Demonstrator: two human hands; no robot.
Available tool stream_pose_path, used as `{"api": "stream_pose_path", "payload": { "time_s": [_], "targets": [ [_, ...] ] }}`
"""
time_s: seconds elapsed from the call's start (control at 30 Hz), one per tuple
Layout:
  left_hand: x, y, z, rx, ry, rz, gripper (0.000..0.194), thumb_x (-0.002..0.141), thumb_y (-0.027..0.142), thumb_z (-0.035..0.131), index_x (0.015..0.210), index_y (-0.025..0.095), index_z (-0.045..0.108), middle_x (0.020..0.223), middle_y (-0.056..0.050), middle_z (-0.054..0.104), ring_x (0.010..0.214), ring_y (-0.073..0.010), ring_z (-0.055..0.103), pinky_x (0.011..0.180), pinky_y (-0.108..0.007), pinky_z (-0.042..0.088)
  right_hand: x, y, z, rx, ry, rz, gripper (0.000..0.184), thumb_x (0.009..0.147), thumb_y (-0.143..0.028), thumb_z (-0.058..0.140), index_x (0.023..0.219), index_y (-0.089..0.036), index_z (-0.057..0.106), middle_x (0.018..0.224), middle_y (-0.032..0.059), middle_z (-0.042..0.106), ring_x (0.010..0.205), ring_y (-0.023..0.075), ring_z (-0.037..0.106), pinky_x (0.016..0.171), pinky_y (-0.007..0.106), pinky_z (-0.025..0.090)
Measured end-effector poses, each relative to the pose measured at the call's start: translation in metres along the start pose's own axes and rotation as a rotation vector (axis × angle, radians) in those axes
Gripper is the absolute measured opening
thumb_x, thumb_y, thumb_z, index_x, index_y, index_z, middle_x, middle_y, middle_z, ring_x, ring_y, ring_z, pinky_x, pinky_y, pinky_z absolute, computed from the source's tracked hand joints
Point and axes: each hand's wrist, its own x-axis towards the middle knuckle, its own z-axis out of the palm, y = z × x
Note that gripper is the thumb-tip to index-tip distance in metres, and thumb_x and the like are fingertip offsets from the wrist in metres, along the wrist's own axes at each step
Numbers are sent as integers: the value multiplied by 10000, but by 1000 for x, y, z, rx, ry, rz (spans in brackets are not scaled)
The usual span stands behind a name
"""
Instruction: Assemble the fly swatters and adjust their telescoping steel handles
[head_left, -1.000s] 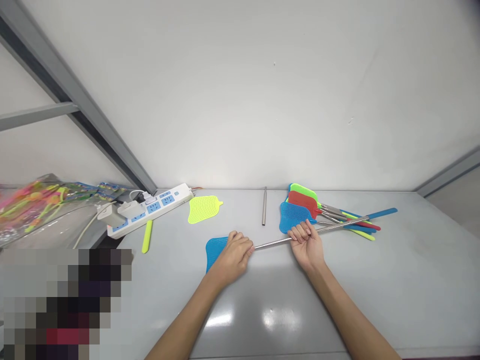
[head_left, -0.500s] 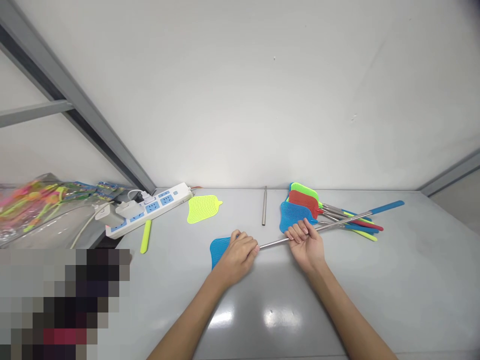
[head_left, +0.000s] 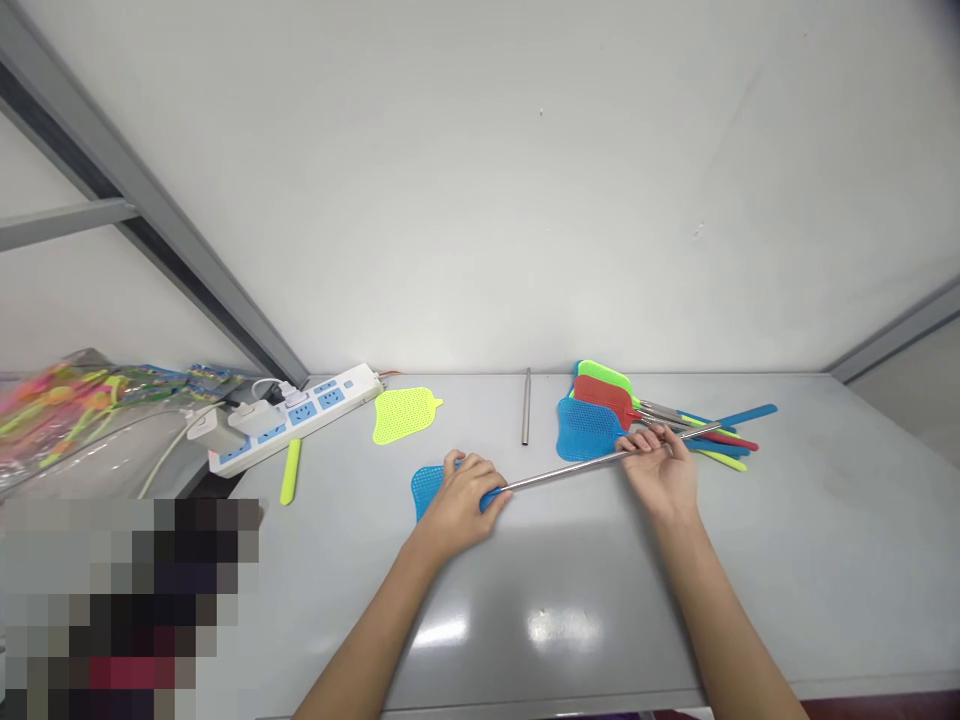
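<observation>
A blue fly swatter (head_left: 559, 474) with a metal shaft stretches between my two hands. My left hand (head_left: 466, 497) is closed around the neck by its blue head, which pokes out partly hidden behind the fingers. Farther right, my right hand (head_left: 661, 468) is closed on the shaft, palm turned up; the swatter's blue handle (head_left: 750, 413) extends beyond it. Just behind that hand lies a pile of fly swatters with a blue head (head_left: 589, 430), a red head (head_left: 604, 398) and a green head (head_left: 609, 375) on top of one another.
Across the table (head_left: 825, 560) lie a loose metal tube (head_left: 526, 408), a yellow swatter head (head_left: 405, 415) and a yellow handle (head_left: 290, 472). A power strip (head_left: 349, 398) with plugs stands at left, beside bagged colourful items (head_left: 82, 410). A wall (head_left: 525, 200) rises behind.
My right hand has slid rightward along the shaft toward the handle. More shaft shows between my hands, and the handle end sits a little farther left. My left hand has barely shifted.
</observation>
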Motion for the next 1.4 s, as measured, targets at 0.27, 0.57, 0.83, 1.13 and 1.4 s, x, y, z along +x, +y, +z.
{"api": "stream_pose_path", "payload": {
  "time_s": [0.27, 0.57, 0.83, 1.13, 1.4],
  "targets": [
    [-2, 12, 11, 41, -47, 47, 278, 858, 240, 279, 668, 179, 474, 646, 11, 527, 691, -129, 417, 801, -332, 259, 6, 1, -13, 75, 69, -6, 325, 748, -187, 427, 501, -187, 216, 405, -93, 171, 331, 61, 203, 358, 196, 277],
    [-4, 2, 7, 82, -39, 43, 256, 843, 191, 284, 639, 178, 438, 614, 11, 485, 661, -130, 404, 775, -317, 281, 1, 19, -16, 91, 28, -25, 350, 733, -170, 399, 491, -188, 147, 391, -86, 131, 326, 72, 164, 340, 205, 249],
    [-4, -3, 6, 58, -24, 17, 241, 822, 165, 311, 603, 179, 413, 591, 16, 467, 641, -129, 399, 780, -320, 283, -5, 25, -14, 56, -14, -33, 359, 740, -182, 401, 493, -187, 141, 389, -88, 145, 327, 68, 157, 348, 205, 256],
    [-4, -6, 5, 59, -32, 8, 264, 829, 191, 302, 588, 178, 410, 570, 17, 453, 611, -127, 388, 742, -321, 294, -6, 31, -13, 76, -36, -37, 367, 756, -187, 397, 498, -183, 136, 392, -86, 134, 332, 70, 149, 348, 205, 244],
    [-3, -6, 4, 34, -47, -5, 275, 825, 186, 299, 568, 178, 397, 554, 20, 453, 598, -128, 386, 735, -320, 287, -9, 36, -10, 42, -22, -47, 369, 752, -188, 393, 500, -183, 124, 387, -88, 130, 330, 67, 139, 346, 201, 241]
  ]
}}
